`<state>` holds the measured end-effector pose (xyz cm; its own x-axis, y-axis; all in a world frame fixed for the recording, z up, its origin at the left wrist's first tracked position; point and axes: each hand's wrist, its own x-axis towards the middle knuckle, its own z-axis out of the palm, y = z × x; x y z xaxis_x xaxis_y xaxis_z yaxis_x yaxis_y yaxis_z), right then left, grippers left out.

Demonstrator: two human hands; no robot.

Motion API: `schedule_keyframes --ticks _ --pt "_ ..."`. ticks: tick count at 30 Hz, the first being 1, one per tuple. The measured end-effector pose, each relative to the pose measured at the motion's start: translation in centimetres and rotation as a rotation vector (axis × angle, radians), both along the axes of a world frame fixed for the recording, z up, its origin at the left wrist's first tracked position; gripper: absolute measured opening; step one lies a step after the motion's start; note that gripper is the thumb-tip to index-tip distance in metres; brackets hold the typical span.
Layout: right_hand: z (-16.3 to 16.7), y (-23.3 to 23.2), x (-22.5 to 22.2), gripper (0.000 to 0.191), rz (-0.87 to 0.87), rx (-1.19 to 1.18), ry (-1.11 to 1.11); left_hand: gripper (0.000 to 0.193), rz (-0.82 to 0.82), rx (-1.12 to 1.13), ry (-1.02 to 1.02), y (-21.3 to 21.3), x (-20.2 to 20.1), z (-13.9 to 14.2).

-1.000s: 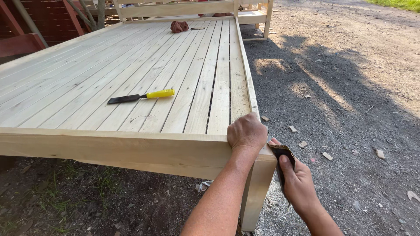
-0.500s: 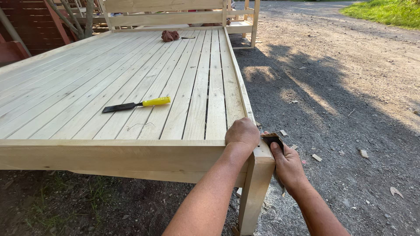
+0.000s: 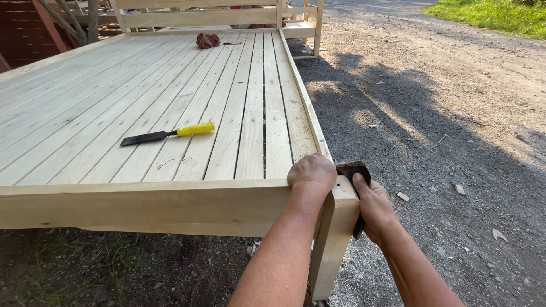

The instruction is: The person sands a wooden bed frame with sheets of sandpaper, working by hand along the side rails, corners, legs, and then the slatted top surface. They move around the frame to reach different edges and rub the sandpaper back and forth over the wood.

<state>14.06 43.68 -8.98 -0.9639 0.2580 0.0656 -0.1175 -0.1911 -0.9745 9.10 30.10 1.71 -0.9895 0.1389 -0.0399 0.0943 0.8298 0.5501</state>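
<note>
A large slatted bed frame of pale wood [image 3: 170,91] fills the left of the head view. My left hand [image 3: 311,175] grips the top of its near right corner, above the corner post [image 3: 333,244]. My right hand [image 3: 372,206] presses a dark piece of sandpaper [image 3: 352,169] against the outer side of that post, near its top. A wide chisel with a yellow handle [image 3: 168,134] lies flat on the slats, well left of both hands.
A reddish-brown rag [image 3: 207,40] lies on the slats at the far end, in front of a wooden headboard [image 3: 199,16]. Gravel ground [image 3: 443,125] with wood chips runs along the right. Grass [image 3: 500,17] grows at the far right. Dirt lies under the frame.
My right hand has moved the sandpaper up the post's outer side to its top. My left hand has stayed on the corner. The view has shifted closer.
</note>
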Motion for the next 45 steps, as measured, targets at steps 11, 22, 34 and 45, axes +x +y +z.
schedule_keyframes --ticks 11,22,34,45 --pt "1.8 0.0 -1.0 0.043 0.037 -0.064 -0.108 0.032 -0.041 0.042 0.264 0.5 -0.8 -1.6" --pt "1.7 0.9 -0.9 0.041 0.043 0.037 -0.157 0.044 -0.035 0.162 0.331 0.5 -1.4 -2.0" --pt "-4.3 0.9 3.4 0.040 -0.015 -0.363 -0.280 0.038 -0.176 0.011 0.235 3.1 -0.2 -2.7" --pt "-20.6 3.7 -0.2 0.047 0.313 -0.261 -0.133 0.042 -0.309 -0.563 0.116 7.0 3.3 -2.2"
